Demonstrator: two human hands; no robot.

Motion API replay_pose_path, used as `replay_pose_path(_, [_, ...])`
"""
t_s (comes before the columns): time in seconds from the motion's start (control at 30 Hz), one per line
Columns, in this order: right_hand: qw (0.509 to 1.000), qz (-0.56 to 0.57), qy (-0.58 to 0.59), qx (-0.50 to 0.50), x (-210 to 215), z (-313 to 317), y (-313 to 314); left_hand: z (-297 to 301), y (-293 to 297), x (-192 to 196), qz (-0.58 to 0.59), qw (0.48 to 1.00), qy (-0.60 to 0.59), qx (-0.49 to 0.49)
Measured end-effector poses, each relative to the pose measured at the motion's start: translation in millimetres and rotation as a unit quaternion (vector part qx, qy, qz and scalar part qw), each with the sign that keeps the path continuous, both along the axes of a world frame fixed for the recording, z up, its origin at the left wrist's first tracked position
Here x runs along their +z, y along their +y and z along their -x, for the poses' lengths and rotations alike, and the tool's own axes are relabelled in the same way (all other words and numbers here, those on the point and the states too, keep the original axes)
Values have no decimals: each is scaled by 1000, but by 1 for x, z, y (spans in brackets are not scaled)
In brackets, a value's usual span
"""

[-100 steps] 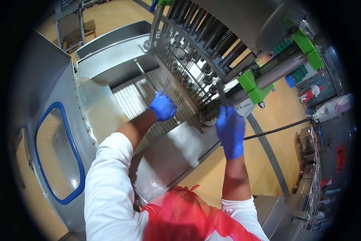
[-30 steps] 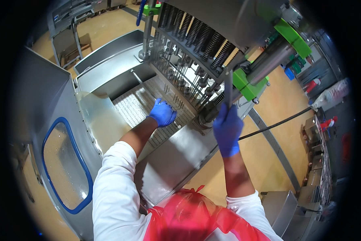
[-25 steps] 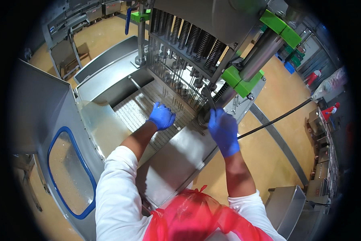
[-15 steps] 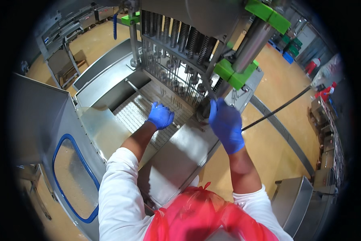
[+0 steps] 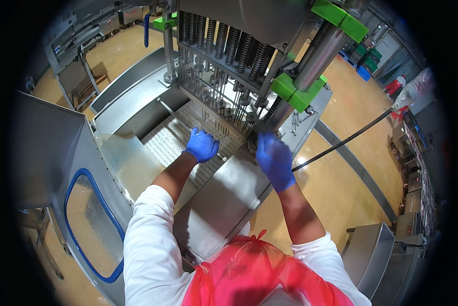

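My left hand (image 5: pixel 202 146), in a blue glove, is closed around a thin metal rod (image 5: pixel 174 115) that crosses above the perforated white conveyor bed (image 5: pixel 163 140). Over the bed's far side stands the injector machine's needle head, with a row of springs (image 5: pixel 232 43) above several thin needles (image 5: pixel 224 104). My right hand (image 5: pixel 276 162), also blue-gloved and blurred by motion, is curled beside the foot of the thick steel post (image 5: pixel 279 118). What its fingers hold is hidden. A green clamp (image 5: pixel 300 93) sits on that post just above it.
A flat steel cover (image 5: pixel 224 196) lies between my arms. Small metal parts (image 5: pixel 295 122) rest on the machine's right ledge. A blue-edged window panel (image 5: pixel 94 224) is at left. A dark hose (image 5: pixel 346 137) crosses over the floor drain (image 5: pixel 354 160). A person in red (image 5: pixel 394 85) stands far right.
My right hand has come down and slightly left, toward the post's foot; a grey bar seen above its fingers earlier no longer shows clearly. My left hand stays on the rod.
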State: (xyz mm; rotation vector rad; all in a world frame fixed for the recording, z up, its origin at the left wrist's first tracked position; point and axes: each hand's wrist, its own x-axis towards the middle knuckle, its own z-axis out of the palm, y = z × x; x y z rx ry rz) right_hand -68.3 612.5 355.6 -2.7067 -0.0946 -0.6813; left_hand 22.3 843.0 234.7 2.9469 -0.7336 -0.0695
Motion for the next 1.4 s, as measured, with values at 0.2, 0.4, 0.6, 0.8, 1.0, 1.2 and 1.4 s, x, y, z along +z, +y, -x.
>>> replay_pose_path(0.2, [995,34,49,79,-6,33,-28,1,-4,-5,0,1000,-3,-6])
replay_pose_path(0.4, [977,-109,144,116,-21,105,-85,-6,-1,-20,16,999,-48,-8])
replay_pose_path(0.6, [978,-208,-2,-9,-121,163,-174,-4,-15,1,-17,1000,7,-14])
replay_pose_path(0.8, [812,-539,-8,-225,-199,122,-267,-2,-7,-15,2,998,-45,35])
replay_pose_path(1.0, [876,-462,-41,-133,-172,-8,-342,7,-98,62,518,820,-21,243])
replay_pose_path(1.2, [972,-208,-100,46,-108,-162,-370,-4,-153,78,890,365,182,202])
replay_pose_path(1.4, [991,-54,-95,79,-115,-258,-358,-12,-150,69,900,353,254,30])
